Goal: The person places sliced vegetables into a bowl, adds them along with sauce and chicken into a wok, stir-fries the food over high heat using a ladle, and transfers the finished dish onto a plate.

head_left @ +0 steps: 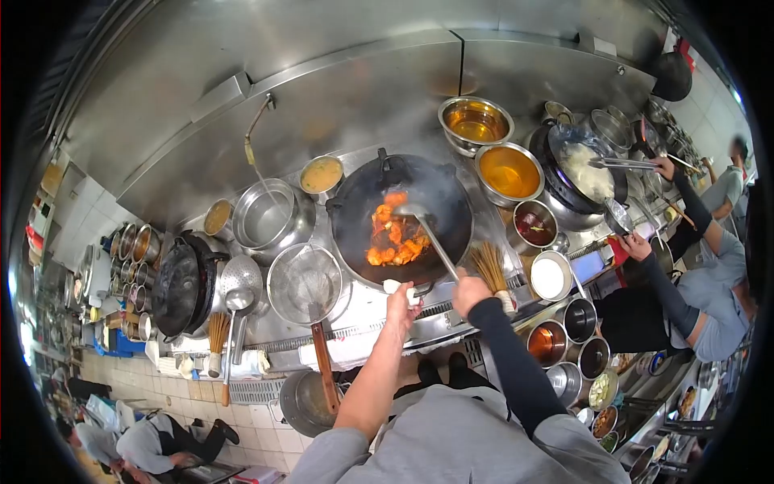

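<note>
A black wok (355, 218) sits on the stove in front of me, with glossy orange-red food pieces (393, 234) in it. My right hand (472, 294) is closed round the handle of a ladle (435, 242), whose bowl rests among the pieces. At the wok's near rim, my left hand (401, 310) grips a folded white cloth (401, 290); whether it also holds the wok's handle beneath is hidden. A wire-mesh strainer (304, 278) with a wooden handle lies left of the wok. Just right of my right hand stands a bamboo brush (489, 266).
Steel bowls of amber liquid (509, 172) stand right of the wok, near a container of white contents (549, 275). On the left are a water pot (264, 214) and another wok (184, 284). A co-worker (705, 282) cooks at the right; other people bend at lower left.
</note>
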`<state>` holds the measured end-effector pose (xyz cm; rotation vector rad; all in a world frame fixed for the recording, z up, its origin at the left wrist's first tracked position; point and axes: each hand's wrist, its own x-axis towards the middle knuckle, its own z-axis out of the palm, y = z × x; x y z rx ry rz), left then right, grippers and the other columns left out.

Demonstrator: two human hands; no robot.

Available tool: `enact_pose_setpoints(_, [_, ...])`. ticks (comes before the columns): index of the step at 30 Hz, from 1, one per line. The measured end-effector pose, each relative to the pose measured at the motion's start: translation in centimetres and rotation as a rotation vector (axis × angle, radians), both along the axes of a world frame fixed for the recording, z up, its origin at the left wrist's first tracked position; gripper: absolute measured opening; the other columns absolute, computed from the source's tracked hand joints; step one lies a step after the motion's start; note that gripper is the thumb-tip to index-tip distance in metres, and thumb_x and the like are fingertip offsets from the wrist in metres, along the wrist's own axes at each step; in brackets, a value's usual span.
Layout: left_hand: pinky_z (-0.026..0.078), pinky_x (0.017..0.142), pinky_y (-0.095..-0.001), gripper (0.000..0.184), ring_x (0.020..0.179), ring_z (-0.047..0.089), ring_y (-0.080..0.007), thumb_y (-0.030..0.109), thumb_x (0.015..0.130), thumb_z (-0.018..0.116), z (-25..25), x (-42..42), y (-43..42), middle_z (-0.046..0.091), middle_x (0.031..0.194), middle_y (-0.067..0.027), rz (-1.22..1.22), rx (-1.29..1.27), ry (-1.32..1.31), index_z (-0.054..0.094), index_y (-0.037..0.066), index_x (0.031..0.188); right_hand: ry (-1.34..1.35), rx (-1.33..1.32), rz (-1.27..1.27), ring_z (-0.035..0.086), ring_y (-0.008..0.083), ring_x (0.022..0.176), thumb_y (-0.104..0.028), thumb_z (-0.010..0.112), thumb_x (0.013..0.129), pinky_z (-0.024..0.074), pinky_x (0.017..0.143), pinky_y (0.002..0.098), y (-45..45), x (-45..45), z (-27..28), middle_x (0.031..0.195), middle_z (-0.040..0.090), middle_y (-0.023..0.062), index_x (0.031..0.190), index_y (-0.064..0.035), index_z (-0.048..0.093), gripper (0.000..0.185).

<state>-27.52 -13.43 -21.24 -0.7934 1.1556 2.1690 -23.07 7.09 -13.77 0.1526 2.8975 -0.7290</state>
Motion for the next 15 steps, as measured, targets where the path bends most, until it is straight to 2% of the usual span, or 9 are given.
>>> enact_pose_setpoints(2, [0.042,0.046,-0.0259,0.028,0.069,0.061,-0.0224,0.025,0.096,0.065,0.4,-0.2,0.3,0.061,0.100,-0.0101,0.000,-0.002,0.010,0.054,0.008,0.115,0.072,-0.105,0.008,0.069,0.0486,0.087,-0.014,0.063,0.089,0.0554,0.080,0.0546,-2.2,-0.1,-0.7,0.088,0.070,0.0323,0.137,0.0131,0.048,0.057])
enact_pose_setpoints(3, [0.042,0.045,-0.0274,0.026,0.067,0.061,-0.0231,0.026,0.094,0.067,0.2,-0.5,0.3,0.062,0.092,-0.0098,0.010,-0.001,-0.013,0.056,0.008,0.111,0.073,-0.161,0.039,0.069,0.0488,0.088,-0.015,0.064,0.090,0.0548,0.082,0.0545,-2.4,0.5,-0.8,0.089,0.069,0.0334,0.141,0.0128,0.046,0.061])
enact_pose_setpoints(6, [0.040,0.042,-0.0273,0.023,0.064,0.062,-0.0239,0.024,0.091,0.068,1.7,-1.2,-0.6,0.062,0.083,-0.0103,-0.059,0.107,-0.009,0.057,0.008,0.102,-0.020,-0.180,0.161,0.066,0.0509,0.094,-0.017,0.064,0.092,0.0522,0.085,0.0561,1.1,3.3,-0.2,0.092,0.069,0.0325,0.144,0.0042,0.047,0.059])
enact_pose_setpoints(7, [0.040,0.040,-0.0266,0.020,0.063,0.062,-0.0240,0.021,0.089,0.068,-0.3,-1.8,-0.8,0.059,0.076,-0.0104,-0.076,0.080,-0.039,0.056,0.007,0.095,0.013,-0.183,0.203,0.066,0.0503,0.094,-0.014,0.063,0.092,0.0520,0.085,0.0545,2.3,4.6,1.2,0.095,0.068,0.0329,0.144,0.0050,0.046,0.058])
enact_pose_setpoints(8, [0.039,0.040,-0.0286,0.018,0.060,0.060,-0.0234,0.017,0.088,0.066,-2.3,-2.2,-0.9,0.058,0.076,-0.0076,-0.068,0.106,-0.065,0.054,0.008,0.097,-0.050,-0.160,0.173,0.066,0.0502,0.094,-0.011,0.060,0.092,0.0517,0.085,0.0546,2.7,6.0,2.5,0.099,0.067,0.0339,0.143,0.0055,0.047,0.055])
enact_pose_setpoints(10, [0.043,0.041,-0.0265,0.010,0.064,0.061,-0.0235,0.012,0.090,0.062,-2.7,-1.1,-0.3,0.055,0.074,-0.0088,0.031,0.166,-0.008,0.055,0.007,0.093,0.059,-0.248,0.135,0.065,0.0511,0.098,-0.012,0.062,0.092,0.0521,0.085,0.0539,4.0,9.7,3.1,0.105,0.067,0.0338,0.147,0.0038,0.043,0.060])
enact_pose_setpoints(12, [0.041,0.042,-0.0279,0.007,0.065,0.062,-0.0238,0.011,0.092,0.060,1.4,2.4,1.5,0.055,0.075,-0.0087,0.140,0.167,-0.036,0.054,0.007,0.092,0.005,-0.349,0.164,0.066,0.0489,0.099,-0.013,0.062,0.095,0.0533,0.087,0.0497,6.6,12.0,7.4,0.111,0.068,0.0305,0.149,-0.0019,0.044,0.058])
enact_pose_setpoints(14, [0.039,0.039,-0.0267,0.008,0.057,0.060,-0.0224,0.015,0.096,0.055,6.9,5.5,1.5,0.057,0.073,-0.0081,0.030,0.174,-0.131,0.053,0.007,0.096,-0.120,-0.553,0.312,0.066,0.0452,0.103,-0.011,0.060,0.097,0.0523,0.091,0.0448,9.2,12.8,15.5,0.116,0.067,0.0262,0.150,-0.0083,0.045,0.055])
enact_pose_setpoints(15, [0.039,0.039,-0.0263,0.008,0.057,0.060,-0.0223,0.014,0.096,0.055,8.5,6.0,1.5,0.057,0.073,-0.0080,0.045,0.150,-0.144,0.053,0.007,0.095,-0.231,-0.512,0.292,0.066,0.0430,0.106,-0.010,0.059,0.097,0.0513,0.093,0.0429,10.2,13.1,18.6,0.119,0.066,0.0248,0.150,-0.0093,0.047,0.054])
